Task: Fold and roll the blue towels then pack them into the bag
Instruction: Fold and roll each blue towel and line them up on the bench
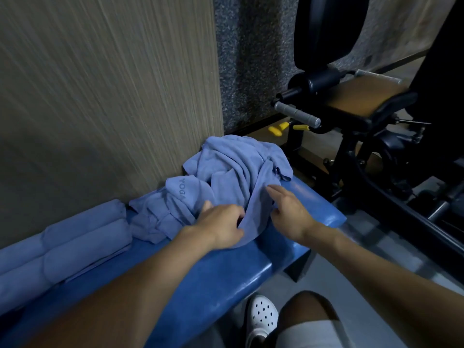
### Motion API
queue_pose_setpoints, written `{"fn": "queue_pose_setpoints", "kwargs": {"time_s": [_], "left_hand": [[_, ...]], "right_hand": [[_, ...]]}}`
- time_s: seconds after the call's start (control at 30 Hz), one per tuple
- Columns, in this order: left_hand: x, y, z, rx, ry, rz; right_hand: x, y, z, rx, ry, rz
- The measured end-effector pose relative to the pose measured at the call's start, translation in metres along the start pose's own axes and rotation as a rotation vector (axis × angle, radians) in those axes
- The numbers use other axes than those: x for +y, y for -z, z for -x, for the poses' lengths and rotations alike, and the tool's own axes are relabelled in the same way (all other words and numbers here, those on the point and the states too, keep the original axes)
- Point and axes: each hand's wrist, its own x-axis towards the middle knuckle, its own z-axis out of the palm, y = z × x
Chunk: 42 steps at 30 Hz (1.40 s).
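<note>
A heap of crumpled blue towels (pixel 233 169) lies on the right end of a blue padded bench (pixel 226 270), against the wall. One towel shows the print "YOGA". My left hand (pixel 221 226) pinches the near edge of a towel in the heap. My right hand (pixel 288 209) rests on the same towel with its fingers stretched out over the cloth. Several rolled blue towels (pixel 75 242) lie side by side on the left part of the bench. No bag is in view.
A wood-grain wall panel (pixel 105 96) stands right behind the bench. A black exercise machine (pixel 364 116) with grey handles and a brown pad stands to the right. My knee and a white perforated clog (pixel 261 317) are below the bench's front edge.
</note>
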Motion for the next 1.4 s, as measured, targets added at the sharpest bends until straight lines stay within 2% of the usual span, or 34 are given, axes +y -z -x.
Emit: {"fn": "queue_pose_setpoints", "kwargs": {"time_s": [0.1,0.23,0.33,0.43,0.6,0.73,0.8,0.87,0.93,0.97,1.07,1.27,1.4], "left_hand": [[-0.013,-0.007,0.004,0.035,0.086,0.121],[-0.011,-0.02,-0.008,0.11,0.163,0.616],[-0.001,-0.029,-0.015,0.153,0.261,0.812],[0.0,-0.031,-0.011,0.238,0.254,0.84],[-0.024,-0.019,0.028,0.326,0.225,0.875],[-0.051,-0.012,0.071,0.312,0.263,0.949],[-0.064,-0.009,0.087,0.26,0.297,1.003],[-0.076,-0.006,0.099,0.231,0.376,0.994],[-0.084,0.0,0.111,0.252,0.526,0.994],[-0.088,0.002,0.119,0.276,0.543,0.994],[-0.097,0.001,0.142,0.367,0.447,0.876],[-0.108,0.008,0.172,0.492,0.467,0.99],[-0.112,0.024,0.186,0.613,0.423,0.905]], "right_hand": [[-0.004,-0.008,0.007,-0.037,0.058,-0.027],[-0.011,-0.011,0.015,-0.06,0.1,-0.134],[-0.013,-0.01,0.022,-0.056,0.081,-0.223],[-0.006,-0.011,0.022,-0.017,0.037,-0.291],[-0.014,-0.01,0.02,0.055,-0.154,-0.466],[-0.035,-0.018,0.015,-0.03,-0.248,-0.735],[-0.048,-0.027,0.012,-0.056,-0.268,-0.793],[-0.064,-0.036,0.012,-0.094,-0.248,-0.774],[-0.083,-0.042,0.017,-0.132,-0.211,-0.661],[-0.089,-0.046,0.019,-0.143,-0.201,-0.627],[-0.102,-0.053,0.025,-0.177,-0.187,-0.641],[-0.12,-0.047,0.041,-0.169,-0.198,-0.833],[-0.141,-0.035,0.052,-0.173,-0.12,-0.945]]}}
